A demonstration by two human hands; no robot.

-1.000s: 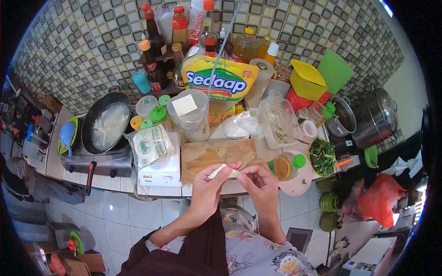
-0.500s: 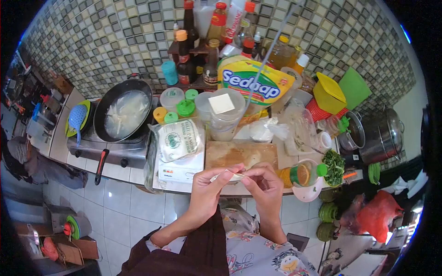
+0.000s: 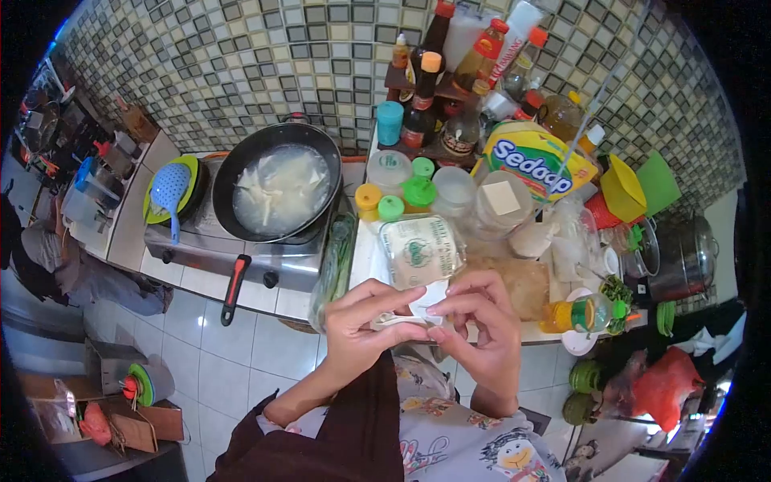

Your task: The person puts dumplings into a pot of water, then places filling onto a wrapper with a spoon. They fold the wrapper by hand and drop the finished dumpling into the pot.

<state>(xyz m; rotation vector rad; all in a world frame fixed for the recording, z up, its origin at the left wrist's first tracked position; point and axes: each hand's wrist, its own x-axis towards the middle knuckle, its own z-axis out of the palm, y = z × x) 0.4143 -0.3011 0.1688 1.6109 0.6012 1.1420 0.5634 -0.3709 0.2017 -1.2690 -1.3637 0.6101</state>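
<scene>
Between my hands is a small pale folded wonton (image 3: 395, 320), held in front of the counter's edge. My left hand (image 3: 365, 317) is closed on its left end, thumb below and fingers above. With thumb and fingertips, my right hand (image 3: 486, 325) pinches at its right end; the fingers hide part of it. Just beyond my hands lies a clear packet of wonton wrappers (image 3: 420, 249) with green print. To the left, a black frying pan (image 3: 229, 201) on the stove holds pale wontons (image 3: 285, 189) in cloudy liquid.
A wooden cutting board (image 3: 522, 285) lies behind my right hand, with an oil bottle (image 3: 582, 313) on its side nearby. Jars, sauce bottles (image 3: 419, 112) and a yellow Sedaap pack (image 3: 534, 161) crowd the back. The pan's handle (image 3: 234, 291) juts over the counter edge. A blue skimmer (image 3: 170, 193) rests left.
My view has swung left, so the pan and counter items appear further right. Both hands remain together on the wonton, with the right fingers shifted along its edge.
</scene>
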